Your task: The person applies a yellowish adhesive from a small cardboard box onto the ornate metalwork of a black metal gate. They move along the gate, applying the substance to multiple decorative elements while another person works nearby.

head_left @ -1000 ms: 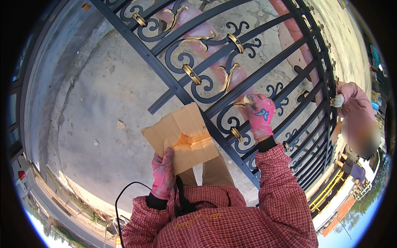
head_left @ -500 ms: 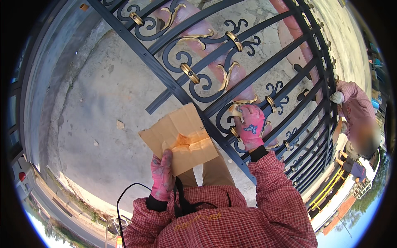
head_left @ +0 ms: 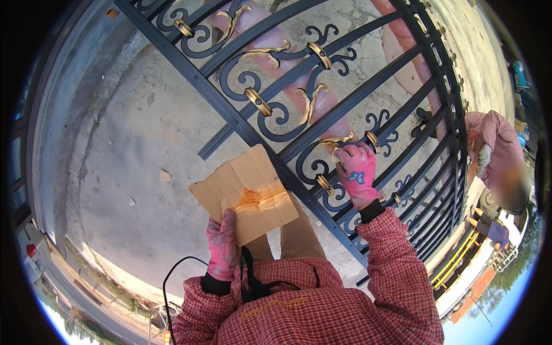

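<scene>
My left hand (head_left: 222, 244), in a pink glove, pinches the lower edge of a flat piece of brown cardboard (head_left: 230, 187), thumb on top. A wet orange-gold paint smear (head_left: 250, 196) lies on the cardboard. My right hand (head_left: 356, 173), in a matching glove, is closed around a small pale pad (head_left: 336, 155), mostly hidden by the fingers. Its fingertips are at a gold-coloured leaf tip (head_left: 333, 140) on a scroll of the dark metal gate (head_left: 236, 119). Other scrolls carry gold leaves and gold collars (head_left: 258, 102).
Pink wrapped supports (head_left: 322, 103) lie under the gate on the concrete floor (head_left: 138, 155). Across the gate, at the right, a co-worker (head_left: 497, 138) in a red checked jacket bends over its far edge. A black cable (head_left: 167, 287) hangs by my left arm.
My right hand has shifted slightly to the right and up along the leaf. The co-worker's gloved hand has moved off the gate's edge. My left hand still holds the cardboard.
</scene>
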Tool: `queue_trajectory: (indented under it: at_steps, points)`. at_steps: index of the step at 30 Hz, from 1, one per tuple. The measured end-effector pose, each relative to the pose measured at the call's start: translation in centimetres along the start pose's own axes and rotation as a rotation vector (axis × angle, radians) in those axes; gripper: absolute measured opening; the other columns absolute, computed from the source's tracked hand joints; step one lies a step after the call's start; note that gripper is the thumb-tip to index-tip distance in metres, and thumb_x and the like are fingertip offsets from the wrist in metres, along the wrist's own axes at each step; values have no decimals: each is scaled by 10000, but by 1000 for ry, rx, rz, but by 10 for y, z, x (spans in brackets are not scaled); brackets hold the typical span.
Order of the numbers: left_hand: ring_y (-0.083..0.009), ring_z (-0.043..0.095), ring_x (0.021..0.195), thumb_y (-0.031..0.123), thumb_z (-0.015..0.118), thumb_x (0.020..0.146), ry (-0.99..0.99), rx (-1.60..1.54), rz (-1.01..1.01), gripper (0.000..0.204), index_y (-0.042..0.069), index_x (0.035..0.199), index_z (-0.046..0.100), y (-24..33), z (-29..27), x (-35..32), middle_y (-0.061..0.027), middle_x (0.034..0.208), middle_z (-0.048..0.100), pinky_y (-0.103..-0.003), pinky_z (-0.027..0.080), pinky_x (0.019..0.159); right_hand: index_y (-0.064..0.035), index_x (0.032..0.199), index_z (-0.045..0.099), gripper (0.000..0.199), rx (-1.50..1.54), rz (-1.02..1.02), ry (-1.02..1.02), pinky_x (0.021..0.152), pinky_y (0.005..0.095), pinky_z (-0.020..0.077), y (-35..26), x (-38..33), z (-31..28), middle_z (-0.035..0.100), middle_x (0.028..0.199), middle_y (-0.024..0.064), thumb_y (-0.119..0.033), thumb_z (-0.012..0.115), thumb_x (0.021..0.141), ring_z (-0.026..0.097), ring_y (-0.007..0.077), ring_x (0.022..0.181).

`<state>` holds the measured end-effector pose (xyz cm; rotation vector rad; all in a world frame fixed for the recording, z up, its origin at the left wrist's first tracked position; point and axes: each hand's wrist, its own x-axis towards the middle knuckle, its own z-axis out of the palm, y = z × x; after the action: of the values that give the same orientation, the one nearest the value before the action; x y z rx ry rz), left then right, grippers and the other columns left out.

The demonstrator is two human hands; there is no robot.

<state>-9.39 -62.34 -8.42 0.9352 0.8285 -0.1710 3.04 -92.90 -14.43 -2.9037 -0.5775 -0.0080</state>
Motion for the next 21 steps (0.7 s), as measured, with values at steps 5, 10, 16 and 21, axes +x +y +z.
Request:
queue_trajectory:
  at_steps: [5,10,16,21]
  points:
    - [-123,568,992,332,624,905,0,32,2,471,39,1240,469,-1,-3,0,-39,1138,571,-282,472,872,-157,892,648,259,80,13,-53,904,421,381,7,-2,-9,594,856,36,-109,676,639,561,289,901]
    - [-131,569,995,335,616,908,3,21,-4,489,34,1257,452,5,8,0,-45,1150,563,-285,473,869,-152,869,642,221,32,27,-102,908,441,390,12,2,-10,595,850,42,-111,666,653,567,279,894]
    - [-136,580,992,309,598,920,4,27,-7,472,35,1271,442,2,5,3,-47,1153,567,-283,485,858,-132,895,669,253,91,154,-10,880,418,413,21,20,-17,623,876,56,-137,672,642,581,284,919]
    - [-140,588,980,279,582,930,17,-16,-4,419,40,1251,458,4,15,3,-49,1149,572,-285,497,840,-117,861,680,242,119,148,-84,764,410,456,25,47,-11,626,836,78,-154,692,623,599,298,847]
